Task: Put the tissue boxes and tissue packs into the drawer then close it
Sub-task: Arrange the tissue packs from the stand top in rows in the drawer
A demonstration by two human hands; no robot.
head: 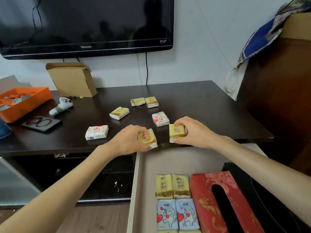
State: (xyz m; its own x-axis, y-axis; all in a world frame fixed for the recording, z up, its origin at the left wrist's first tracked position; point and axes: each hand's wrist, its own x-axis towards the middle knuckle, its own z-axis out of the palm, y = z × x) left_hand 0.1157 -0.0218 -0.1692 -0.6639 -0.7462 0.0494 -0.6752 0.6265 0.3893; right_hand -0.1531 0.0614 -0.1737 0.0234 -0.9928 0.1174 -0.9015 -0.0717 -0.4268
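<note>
**Dark wood desk with tissue packs, open drawer below**

Dark brown wood forms the desk, which stands against a pale wall under a black television mounted above it. A person's two bare arms reach forward from the bottom of the view. The left hand is closed around a yellow tissue pack at the desk's front edge. The right hand grips a second yellow pack, held upright just beside the first.

Five more packs lie loose on the desk: two yellow ones side by side farther back, another yellow one left of centre, and two white packs with red hearts, one near the right hand and one to the left.

On the desk's left side sit an orange tray, a pale game controller, a dark phone and an open cardboard box.

Below the desk's front edge a light-coloured drawer is pulled open. Inside it lie two yellow packs, two blue packs with hearts in front of them, and a red patterned tissue box to their right. A dark wooden cabinet stands at the right, with blue cloth draped on top. Wood-look flooring shows at the bottom.
</note>
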